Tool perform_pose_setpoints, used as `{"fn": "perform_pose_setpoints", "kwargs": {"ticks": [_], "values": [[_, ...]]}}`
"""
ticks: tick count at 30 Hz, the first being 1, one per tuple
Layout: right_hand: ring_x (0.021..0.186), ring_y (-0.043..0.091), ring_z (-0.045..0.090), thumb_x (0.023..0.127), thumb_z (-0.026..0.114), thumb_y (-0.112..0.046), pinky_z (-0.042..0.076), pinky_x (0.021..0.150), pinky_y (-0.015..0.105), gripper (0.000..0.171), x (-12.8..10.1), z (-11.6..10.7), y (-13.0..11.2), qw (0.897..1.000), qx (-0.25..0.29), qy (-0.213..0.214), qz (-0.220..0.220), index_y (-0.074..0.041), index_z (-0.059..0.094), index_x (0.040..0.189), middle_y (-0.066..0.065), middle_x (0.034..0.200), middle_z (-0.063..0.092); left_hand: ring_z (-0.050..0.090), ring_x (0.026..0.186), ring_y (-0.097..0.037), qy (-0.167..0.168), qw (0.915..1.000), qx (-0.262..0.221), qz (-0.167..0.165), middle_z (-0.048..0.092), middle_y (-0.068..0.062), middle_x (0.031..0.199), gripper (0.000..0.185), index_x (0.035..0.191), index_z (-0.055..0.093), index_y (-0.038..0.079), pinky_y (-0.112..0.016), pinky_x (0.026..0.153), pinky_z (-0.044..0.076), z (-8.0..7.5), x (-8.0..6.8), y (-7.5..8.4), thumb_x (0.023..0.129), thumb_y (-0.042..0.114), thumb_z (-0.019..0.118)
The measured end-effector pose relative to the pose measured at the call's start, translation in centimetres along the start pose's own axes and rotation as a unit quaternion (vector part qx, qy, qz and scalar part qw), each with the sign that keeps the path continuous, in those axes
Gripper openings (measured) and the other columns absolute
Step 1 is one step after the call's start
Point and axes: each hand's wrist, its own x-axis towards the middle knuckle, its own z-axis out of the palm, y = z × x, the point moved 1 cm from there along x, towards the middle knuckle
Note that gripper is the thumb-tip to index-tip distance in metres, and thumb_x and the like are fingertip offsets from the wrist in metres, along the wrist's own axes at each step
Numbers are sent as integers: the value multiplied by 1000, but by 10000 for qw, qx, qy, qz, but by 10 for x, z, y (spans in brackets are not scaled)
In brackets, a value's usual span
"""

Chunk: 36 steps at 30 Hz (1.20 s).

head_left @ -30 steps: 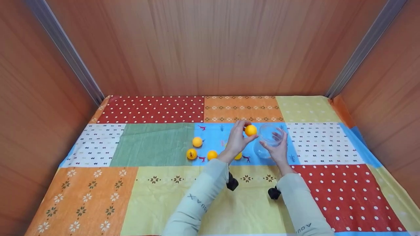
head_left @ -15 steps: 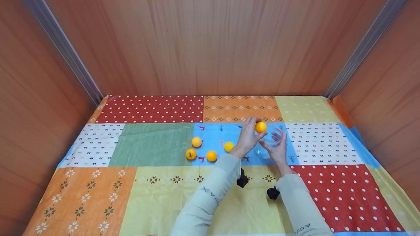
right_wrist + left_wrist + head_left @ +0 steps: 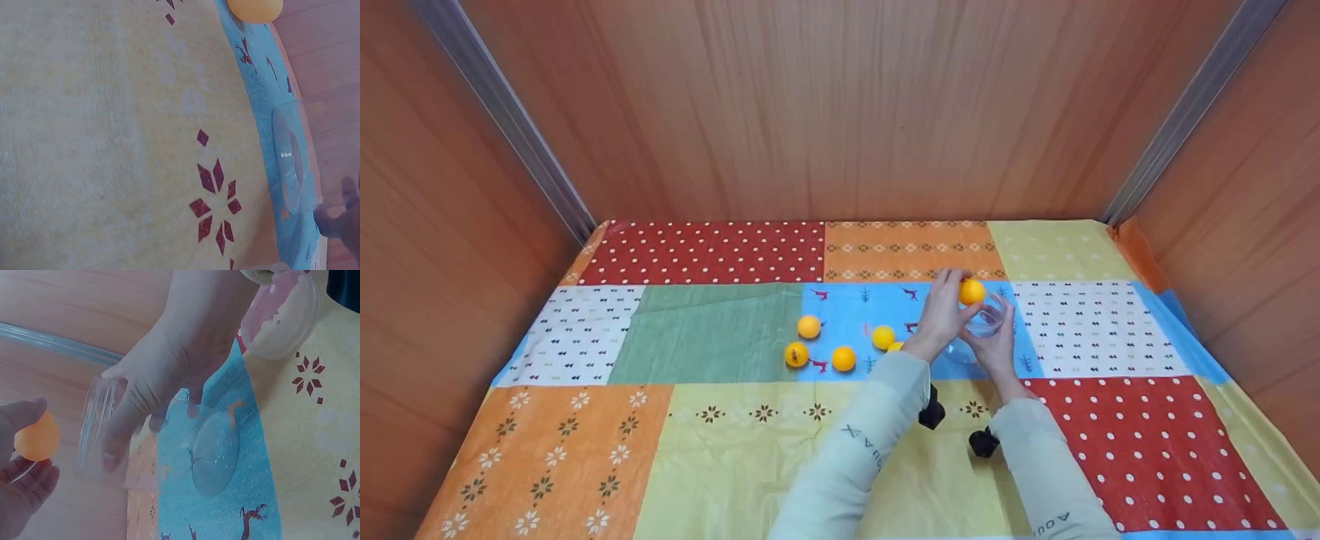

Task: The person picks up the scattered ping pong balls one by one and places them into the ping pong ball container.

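Between thumb and fingertips, my left hand (image 3: 943,315) pinches an orange ping-pong ball (image 3: 972,292). The ball is level with the open mouth of a clear plastic jar (image 3: 216,458) and overlaps its rim in the head view. In the left wrist view a gap shows between the ball (image 3: 38,437) and the jar's mouth. My right hand (image 3: 994,346) grips the jar just below the rim, fingers wrapped round its side. The jar stands upright on the blue cloth patch. In the right wrist view, its base (image 3: 289,163) and some right-hand fingers (image 3: 340,222) show.
Several orange balls lie left of my hands, among them one ball (image 3: 808,326) at the back and one with a dark print (image 3: 796,354). Another peeks out behind my left wrist. A translucent round lid (image 3: 281,318) lies near my right forearm. Wooden panels surround the patchwork cloth (image 3: 720,465).
My left hand has carried the ball rightward, from left of the jar to its mouth. My right hand has kept its grip on the jar in nearly the same place.
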Motion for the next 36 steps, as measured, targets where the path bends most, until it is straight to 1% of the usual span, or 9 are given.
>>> {"fn": "perform_pose_setpoints", "kwargs": {"ticks": [4, 7, 10, 14, 20, 25, 28, 31, 36], "values": [[115, 28, 36, 69, 75, -4, 27, 98, 42, 80, -1, 0, -1, 9998, 173, -19, -85, -4, 24, 131, 16, 125, 39, 49, 100, -12, -72, 9999, 148, 40, 46, -1, 114, 47, 121, 47, 13, -18, 85, 41, 1, 0, 0, 80, 24, 66], [120, 26, 31, 70, 75, -8, 24, 100, 44, 81, -1, 0, 0, 10000, 74, -3, -28, -6, 24, 132, 12, 131, 33, 48, 102, -13, -42, 9997, 217, 131, 46, -1, 114, 47, 122, 46, 12, -19, 87, 40, 0, -1, -1, 81, 26, 64], [122, 26, 29, 70, 75, -11, 25, 99, 44, 82, -1, -1, 1, 10000, -19, -28, 89, -7, 22, 133, 11, 133, 31, 48, 101, -14, 33, 9997, 199, 149, 47, -1, 113, 47, 122, 47, 12, -20, 88, 39, -1, -3, -3, 81, 26, 64], [119, 28, 33, 70, 74, -8, 31, 94, 43, 83, 0, -1, 1, 9997, 155, -116, 167, -6, 20, 134, 19, 129, 34, 48, 102, -13, 63, 9992, 343, 170, 47, -1, 114, 50, 124, 47, 13, -20, 89, 39, -2, -8, -4, 80, 29, 65], [118, 37, 32, 70, 70, 4, 28, 95, 50, 81, -5, -2, -13, 9986, 495, -204, -4, 1, 20, 132, 29, 126, 34, 48, 101, -13, 44, 9978, 488, 437, 46, -2, 115, 51, 125, 46, 11, -18, 88, 39, -4, -17, -5, 80, 27, 65], [117, 44, 30, 68, 69, 10, 25, 95, 54, 79, -8, 0, -23, 9970, 753, -129, -106, 5, 20, 130, 28, 123, 35, 51, 95, -13, -53, 9982, 280, 534, 45, -4, 116, 51, 126, 45, 9, -18, 81, 43, -7, -27, -9, 82, 27, 63], [118, 43, 30, 68, 73, 3, 26, 95, 53, 82, -5, 1, -16, 9975, 705, -77, 71, 0, 21, 131, 27, 124, 34, 52, 94, -15, -89, 9982, 203, 566, 46, -6, 116, 51, 127, 45, 8, -19, 80, 44, -9, -33, -14, 83, 26, 62], [118, 39, 31, 68, 75, -4, 28, 96, 49, 83, -2, 0, -7, 9981, 591, -27, 191, -5, 23, 132, 25, 126, 35, 50, 100, -16, -80, 9980, 205, 592, 46, -5, 117, 50, 126, 45, 7, -21, 85, 42, -10, -38, -20, 83, 26, 62], [118, 38, 33, 68, 74, 0, 26, 98, 46, 83, -1, 2, 0, 9981, 614, 21, 74, -4, 22, 132, 26, 125, 36, 49, 108, -18, -116, 9980, 316, 540, 48, -5, 119, 49, 126, 46, 7, -26, 91, 39, -14, -48, -31, 84, 25, 61]]}}
